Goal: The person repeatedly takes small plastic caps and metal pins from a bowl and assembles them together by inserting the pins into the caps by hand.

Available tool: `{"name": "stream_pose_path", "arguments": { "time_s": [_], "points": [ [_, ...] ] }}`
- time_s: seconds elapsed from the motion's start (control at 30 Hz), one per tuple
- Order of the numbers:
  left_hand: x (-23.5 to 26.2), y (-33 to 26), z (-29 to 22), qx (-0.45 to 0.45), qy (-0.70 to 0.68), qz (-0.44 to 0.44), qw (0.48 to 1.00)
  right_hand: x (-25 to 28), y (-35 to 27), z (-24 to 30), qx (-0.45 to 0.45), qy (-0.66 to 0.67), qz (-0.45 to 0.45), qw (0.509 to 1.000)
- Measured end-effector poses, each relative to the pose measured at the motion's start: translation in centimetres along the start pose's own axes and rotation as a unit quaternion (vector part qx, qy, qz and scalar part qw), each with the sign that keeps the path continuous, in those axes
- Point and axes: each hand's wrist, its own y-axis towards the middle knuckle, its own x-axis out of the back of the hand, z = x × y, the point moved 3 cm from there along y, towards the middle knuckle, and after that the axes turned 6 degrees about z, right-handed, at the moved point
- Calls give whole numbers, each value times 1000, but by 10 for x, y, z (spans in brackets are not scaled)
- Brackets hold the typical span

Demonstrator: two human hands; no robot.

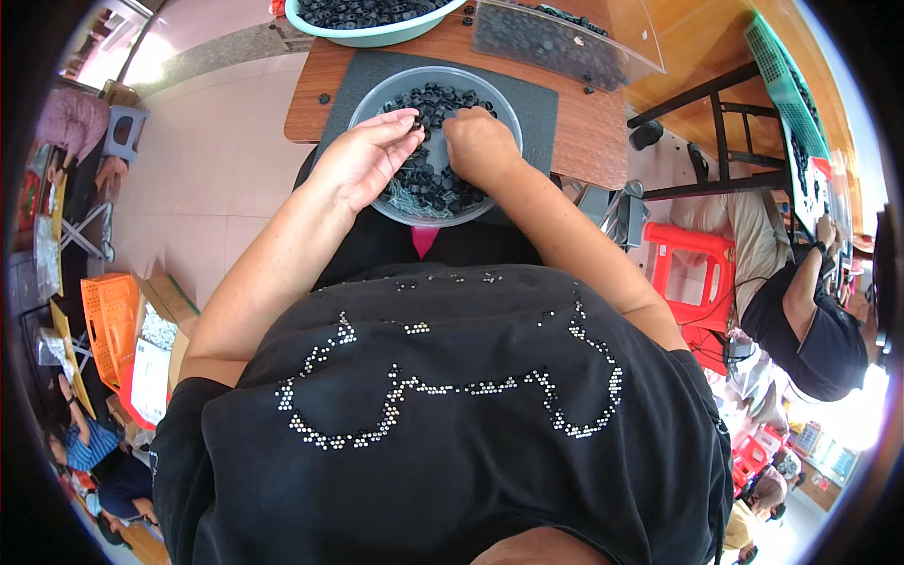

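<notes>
A clear round plastic bowl [505, 98] is at my lap, by the table edge. In it lie many small round black plastic pieces [435, 177] and thin pale greenish slivers [407, 200]. My left hand [369, 158] is over the bowl's left side, palm turned up. Its thumb and fingertips pinch one small black piece [416, 123]. My right hand [482, 147] is over the bowl's right side, back of the hand up and fingers curled inward. Whatever those fingers hold is hidden from view.
A dark mat [539, 122] covers part of the brown table [593, 141]. Behind stand a light teal basin [372, 36] and a clear bin [551, 47], both with black pieces. Red stools [692, 247] and a seated co-worker [815, 311] are at right; an orange crate [105, 320] is at left.
</notes>
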Motion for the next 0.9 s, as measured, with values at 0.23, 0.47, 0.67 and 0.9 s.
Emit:
{"name": "stream_pose_path", "arguments": {
  "time_s": [0.23,0.47,0.67,0.9],
  "points": [
    [-5,-6,-1,31,-94,69,993,16,-10,-4,-19,196,-75,978],
    [-8,-7,-1,31,-87,82,992,41,-10,-21,-74,528,-88,841],
    [-5,-8,3,36,-66,53,996,25,-18,-20,2,122,-41,992],
    [-5,-7,6,19,-24,-2,1000,13,-16,-6,27,12,86,996]
  ]
}}
